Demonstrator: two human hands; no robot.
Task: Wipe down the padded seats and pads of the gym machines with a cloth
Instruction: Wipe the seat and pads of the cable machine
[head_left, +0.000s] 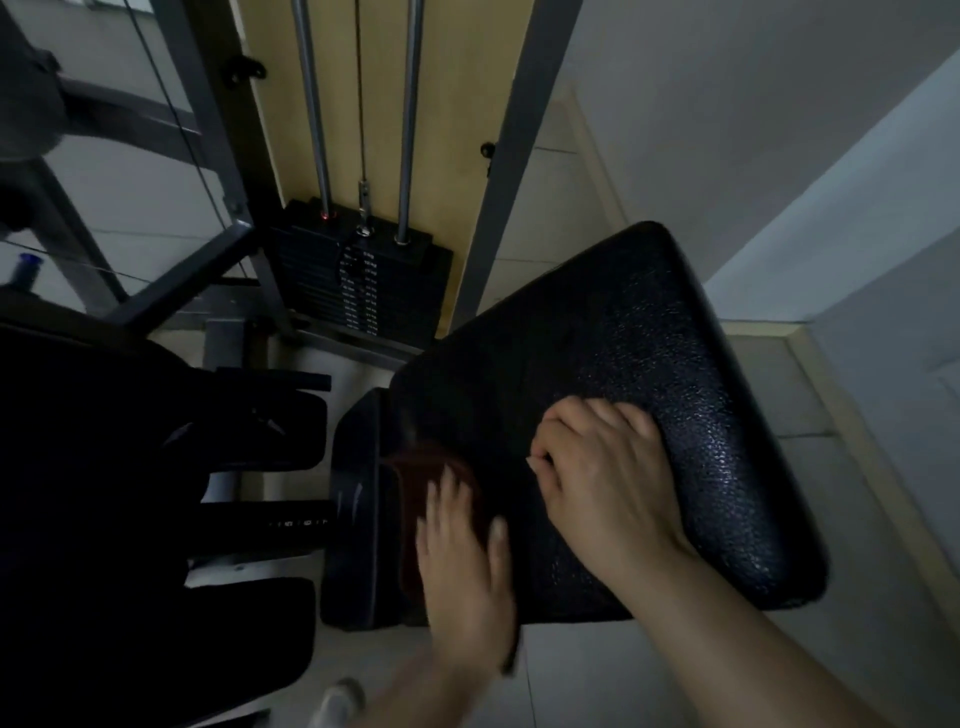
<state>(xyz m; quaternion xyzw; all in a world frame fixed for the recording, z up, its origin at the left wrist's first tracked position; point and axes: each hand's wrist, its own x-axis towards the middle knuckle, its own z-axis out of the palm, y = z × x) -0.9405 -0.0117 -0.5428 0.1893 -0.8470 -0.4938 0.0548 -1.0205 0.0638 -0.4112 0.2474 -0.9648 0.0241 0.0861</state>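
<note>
A large black padded seat (623, 353) with a pebbled surface fills the middle right of the head view. A dark reddish-brown cloth (421, 473) lies on its near left corner. My left hand (462, 561) presses flat on that cloth, fingers spread and a little blurred. My right hand (597, 467) rests on the pad just to the right, fingers curled under, nothing visible in it. A second, narrower black pad (353, 493) sits against the seat's left edge.
A black weight stack (358, 280) with steel guide rods (311, 104) stands behind the seat against a yellow panel. Grey frame bars (176, 280) cross the upper left. More dark pads (249, 426) lie at left. Pale tiled floor (587, 670) and a wall lie right.
</note>
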